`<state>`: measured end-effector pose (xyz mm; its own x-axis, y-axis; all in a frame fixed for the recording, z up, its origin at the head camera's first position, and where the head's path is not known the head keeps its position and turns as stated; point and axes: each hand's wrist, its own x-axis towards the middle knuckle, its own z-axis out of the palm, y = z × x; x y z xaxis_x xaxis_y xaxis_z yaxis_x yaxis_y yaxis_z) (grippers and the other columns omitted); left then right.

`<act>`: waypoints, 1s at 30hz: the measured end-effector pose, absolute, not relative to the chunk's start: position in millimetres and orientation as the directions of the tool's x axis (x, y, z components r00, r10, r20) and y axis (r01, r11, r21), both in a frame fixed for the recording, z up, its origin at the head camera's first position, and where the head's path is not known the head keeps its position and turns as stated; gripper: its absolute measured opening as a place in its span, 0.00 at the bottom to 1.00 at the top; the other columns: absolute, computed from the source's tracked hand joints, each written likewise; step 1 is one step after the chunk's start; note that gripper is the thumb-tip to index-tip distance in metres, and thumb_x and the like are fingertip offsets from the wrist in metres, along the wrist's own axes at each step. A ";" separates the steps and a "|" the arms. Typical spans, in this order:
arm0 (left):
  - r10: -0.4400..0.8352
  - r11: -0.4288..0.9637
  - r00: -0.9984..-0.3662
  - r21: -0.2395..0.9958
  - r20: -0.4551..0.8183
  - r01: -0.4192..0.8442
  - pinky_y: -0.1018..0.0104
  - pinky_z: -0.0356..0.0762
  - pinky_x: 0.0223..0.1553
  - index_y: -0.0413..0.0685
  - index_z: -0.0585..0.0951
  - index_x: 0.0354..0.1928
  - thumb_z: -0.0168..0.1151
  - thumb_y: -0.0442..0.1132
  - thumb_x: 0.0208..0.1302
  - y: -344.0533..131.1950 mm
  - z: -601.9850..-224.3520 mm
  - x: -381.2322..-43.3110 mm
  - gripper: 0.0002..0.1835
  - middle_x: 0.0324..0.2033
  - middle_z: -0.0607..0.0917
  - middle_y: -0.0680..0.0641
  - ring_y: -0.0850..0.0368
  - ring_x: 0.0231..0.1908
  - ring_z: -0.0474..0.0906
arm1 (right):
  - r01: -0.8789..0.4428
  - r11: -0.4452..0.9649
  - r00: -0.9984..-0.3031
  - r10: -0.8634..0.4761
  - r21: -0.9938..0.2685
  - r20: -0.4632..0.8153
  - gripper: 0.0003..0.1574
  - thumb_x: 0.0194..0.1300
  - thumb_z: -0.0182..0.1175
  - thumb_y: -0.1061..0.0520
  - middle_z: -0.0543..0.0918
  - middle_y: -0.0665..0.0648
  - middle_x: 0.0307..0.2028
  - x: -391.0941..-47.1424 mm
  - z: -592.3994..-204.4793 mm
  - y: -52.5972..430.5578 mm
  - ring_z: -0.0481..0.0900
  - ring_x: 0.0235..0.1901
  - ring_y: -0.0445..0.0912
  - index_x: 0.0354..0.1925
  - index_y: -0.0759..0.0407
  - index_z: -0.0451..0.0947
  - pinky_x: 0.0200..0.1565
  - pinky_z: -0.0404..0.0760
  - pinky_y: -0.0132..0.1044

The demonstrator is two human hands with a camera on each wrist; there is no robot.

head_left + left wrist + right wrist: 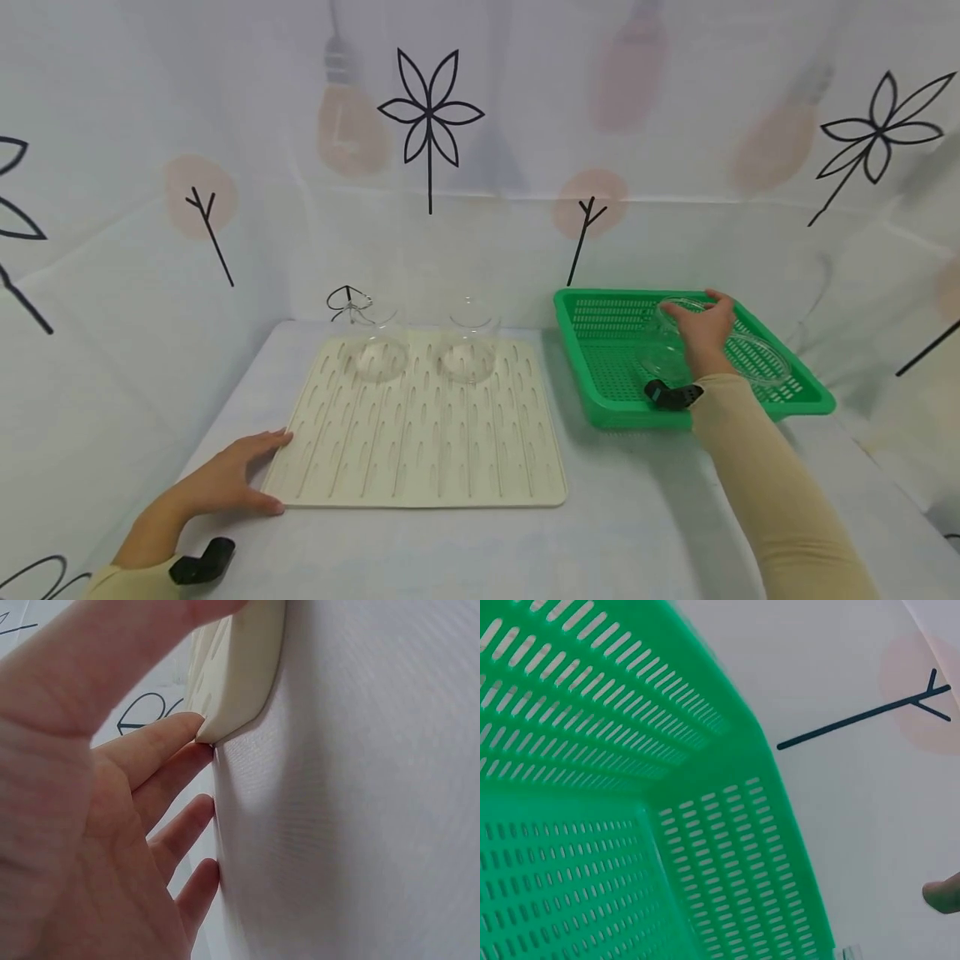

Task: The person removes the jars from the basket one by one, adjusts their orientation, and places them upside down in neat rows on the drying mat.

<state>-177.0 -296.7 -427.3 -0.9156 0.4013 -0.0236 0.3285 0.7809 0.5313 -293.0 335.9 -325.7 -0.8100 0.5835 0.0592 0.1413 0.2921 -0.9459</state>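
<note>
Your left hand (225,479) lies at the mat's left edge, fingers spread and fingertips touching it. On the mat (420,442), toward its far edge, a left glass (380,358) and a right glass (468,360) stand side by side, slightly apart. Right of the mat, in the green basket (581,358), your right hand (705,333) pinches a clear glass (663,360) by its rim; another glass (763,362) sits just right of it.
</note>
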 end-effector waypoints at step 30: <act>0.389 0.771 -0.921 0.551 -0.011 0.319 0.34 0.54 0.56 0.33 0.68 0.61 0.77 0.58 0.32 -297.3 -430.4 -177.4 0.54 0.61 0.66 0.31 0.29 0.60 0.57 | 0.103 0.417 -0.968 -0.166 -0.903 -0.187 0.62 0.61 0.63 0.54 0.39 0.77 0.67 -301.7 -329.0 354.2 0.48 0.65 0.68 0.71 0.62 0.26 0.60 0.57 0.61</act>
